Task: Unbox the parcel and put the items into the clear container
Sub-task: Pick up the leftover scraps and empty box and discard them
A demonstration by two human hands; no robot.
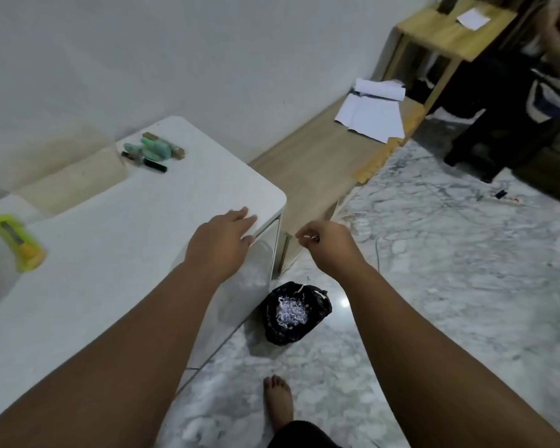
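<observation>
Both your hands hung forward: left hand [222, 241] lay flat, fingers spread on the bench [117, 221] corner; right hand [325, 245] fingers pinched a small scrap [311, 237], its direction unclear, above the black bag [296, 313].

A cutter [18, 244] is laid at the desk's [126, 227] left edge, small items [152, 151] are grouped at its far side, and a bin [296, 313] of shredded paper [290, 313] is set on the floor [450, 286] right of it.

You're looking down from one wide-angle camera on your head, facing forward over both forearms, close in. The white table [117, 221] fills the left of the frame, the marble floor [450, 286] the right, with a black bin [296, 313] at lower centre.
</observation>
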